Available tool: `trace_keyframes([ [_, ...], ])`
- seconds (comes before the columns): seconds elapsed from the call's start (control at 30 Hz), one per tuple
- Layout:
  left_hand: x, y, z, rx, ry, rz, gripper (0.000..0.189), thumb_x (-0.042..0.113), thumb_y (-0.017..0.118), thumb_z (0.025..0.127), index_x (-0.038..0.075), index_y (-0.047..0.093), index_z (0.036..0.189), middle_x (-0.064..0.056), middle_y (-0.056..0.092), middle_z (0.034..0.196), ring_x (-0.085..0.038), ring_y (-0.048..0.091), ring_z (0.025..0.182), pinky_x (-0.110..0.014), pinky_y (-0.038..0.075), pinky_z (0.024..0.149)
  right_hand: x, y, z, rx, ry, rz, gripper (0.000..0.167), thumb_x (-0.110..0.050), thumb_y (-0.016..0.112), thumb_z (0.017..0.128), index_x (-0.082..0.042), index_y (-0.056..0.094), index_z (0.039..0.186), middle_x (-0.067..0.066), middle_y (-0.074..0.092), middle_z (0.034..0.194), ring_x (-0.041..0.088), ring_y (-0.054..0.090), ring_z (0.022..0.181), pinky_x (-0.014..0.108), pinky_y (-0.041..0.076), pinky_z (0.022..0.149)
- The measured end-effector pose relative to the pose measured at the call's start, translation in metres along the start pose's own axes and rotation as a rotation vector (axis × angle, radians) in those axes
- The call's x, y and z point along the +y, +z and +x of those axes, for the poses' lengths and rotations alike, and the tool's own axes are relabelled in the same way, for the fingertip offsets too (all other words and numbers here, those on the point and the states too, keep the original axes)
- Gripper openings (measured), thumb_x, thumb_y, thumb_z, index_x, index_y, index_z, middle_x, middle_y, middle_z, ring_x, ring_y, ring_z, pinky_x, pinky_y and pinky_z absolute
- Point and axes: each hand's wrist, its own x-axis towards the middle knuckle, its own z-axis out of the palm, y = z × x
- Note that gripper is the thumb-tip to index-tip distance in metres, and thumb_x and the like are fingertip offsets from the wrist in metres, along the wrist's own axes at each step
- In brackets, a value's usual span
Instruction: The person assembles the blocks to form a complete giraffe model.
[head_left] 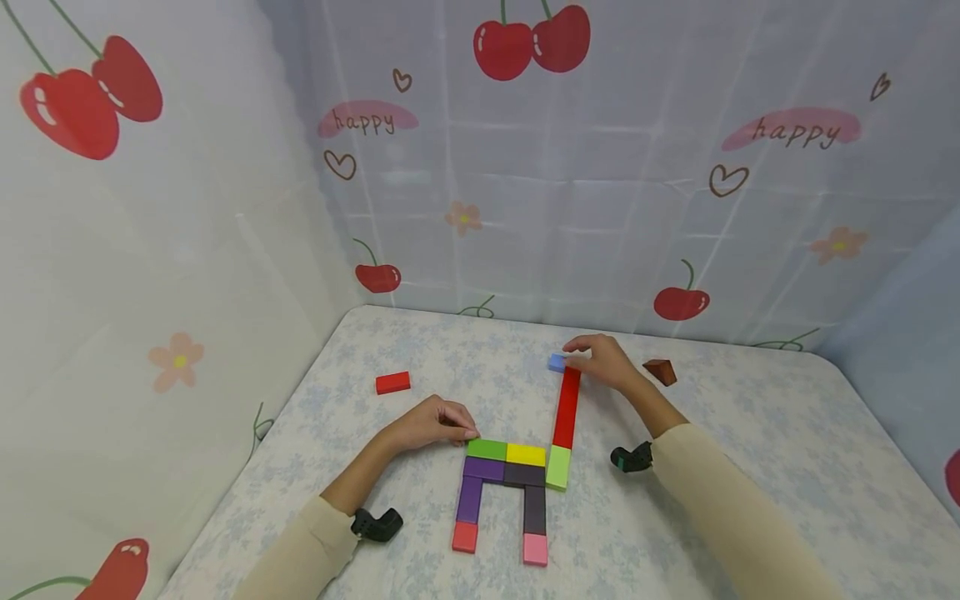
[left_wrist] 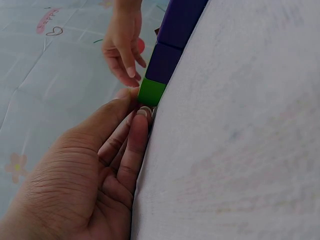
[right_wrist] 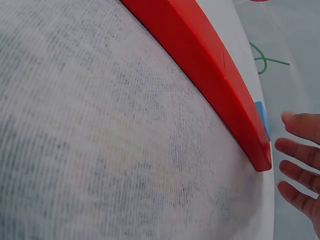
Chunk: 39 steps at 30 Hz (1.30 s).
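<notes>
In the head view my left hand (head_left: 437, 423) has its thumb and curled fingers at the left end of a green block (head_left: 487, 450). The left wrist view shows the thumb and fingertips pinching that end of the green block (left_wrist: 152, 91). My right hand (head_left: 603, 360) hovers by the far end of a row of red blocks (head_left: 567, 408), its fingers spread apart in the right wrist view and holding nothing. A small blue block (head_left: 556, 362) lies left of that end, close to the fingertips. A light green block (head_left: 558, 468) continues the row nearer me.
Beside the green block lies a yellow block (head_left: 526, 454). Below are purple blocks (head_left: 469, 500), dark blocks (head_left: 535, 508), a coral-red block (head_left: 465, 537) and a pink block (head_left: 535, 550). A loose red block (head_left: 393, 382) lies left; a brown wedge (head_left: 661, 372) sits far right.
</notes>
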Motion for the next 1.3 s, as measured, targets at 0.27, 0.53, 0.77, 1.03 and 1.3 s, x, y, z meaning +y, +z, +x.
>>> trace_keyframes([
  [0.27, -0.001, 0.002, 0.0, -0.003, -0.025, -0.006, 0.011, 0.013, 0.073, 0.095, 0.013, 0.083, 0.1, -0.003, 0.074, 0.099, -0.018, 0.066, 0.083, -0.03, 0.057, 0.072, -0.012, 0.012, 0.005, -0.017, -0.003, -0.063, 0.024, -0.011, 0.074, 0.093, -0.003, 0.075, 0.115, 0.016, 0.072, 0.116, 0.035, 0.063, 0.109, 0.051, 0.052, 0.096],
  [0.53, -0.001, 0.001, 0.001, -0.001, -0.035, 0.002, 0.01, 0.013, 0.074, 0.094, 0.015, 0.083, 0.099, -0.002, 0.074, 0.098, -0.018, 0.066, 0.083, -0.03, 0.056, 0.072, -0.012, 0.015, 0.009, -0.009, -0.009, -0.104, 0.025, -0.011, 0.074, 0.094, -0.003, 0.075, 0.117, 0.015, 0.072, 0.116, 0.032, 0.064, 0.107, 0.048, 0.053, 0.095],
  [0.77, -0.001, 0.0, 0.0, -0.002, -0.036, 0.003, 0.011, 0.013, 0.074, 0.094, 0.015, 0.083, 0.1, -0.003, 0.074, 0.098, -0.018, 0.066, 0.083, -0.03, 0.057, 0.073, -0.007, 0.007, 0.009, 0.076, -0.047, -0.037, 0.026, -0.007, 0.075, 0.091, 0.002, 0.075, 0.115, 0.018, 0.073, 0.112, 0.036, 0.065, 0.105, 0.052, 0.052, 0.093],
  [1.03, -0.004, 0.0, -0.001, -0.001, -0.029, 0.011, 0.011, 0.014, 0.073, 0.095, 0.016, 0.083, 0.1, -0.002, 0.074, 0.098, -0.018, 0.066, 0.083, -0.03, 0.056, 0.072, 0.004, 0.004, 0.01, 0.101, -0.049, -0.018, 0.026, -0.008, 0.073, 0.093, 0.003, 0.074, 0.117, 0.019, 0.072, 0.113, 0.035, 0.066, 0.101, 0.049, 0.056, 0.085],
  [1.3, -0.004, -0.001, -0.001, 0.004, -0.032, 0.005, 0.011, 0.014, 0.073, 0.095, 0.016, 0.083, 0.099, -0.003, 0.074, 0.098, -0.019, 0.066, 0.083, -0.031, 0.057, 0.073, 0.005, -0.002, 0.008, 0.156, 0.048, -0.072, 0.028, -0.016, 0.072, 0.096, -0.003, 0.073, 0.12, 0.016, 0.071, 0.115, 0.033, 0.064, 0.103, 0.047, 0.055, 0.083],
])
